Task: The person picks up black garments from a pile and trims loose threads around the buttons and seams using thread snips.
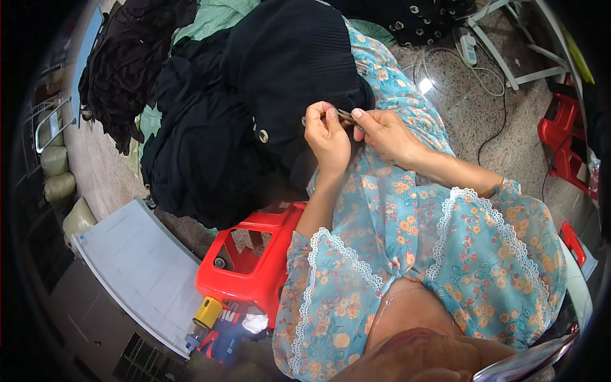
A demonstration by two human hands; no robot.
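A black knit garment (286, 63) with a ribbed band and light round buttons lies over my lap. At its near edge, my left hand (328, 140) is closed, thumb and forefinger pinched together at the cloth. What exactly sits between those fingertips is too small to make out. My right hand (393, 139) is closed around a slim dark metal tool (345, 117), whose tip points toward my left fingertips. It resembles small thread snips, but most of it is hidden by my fingers. Both hands are close together over the garment.
Heaped black garments (197, 134) lie left of my lap, with a darker pile (130, 63) beyond. A red plastic stool (245, 286) stands at my left, near a pale board (143, 267). A power strip (468, 49) with cable lies on the floor beside a metal frame (541, 77).
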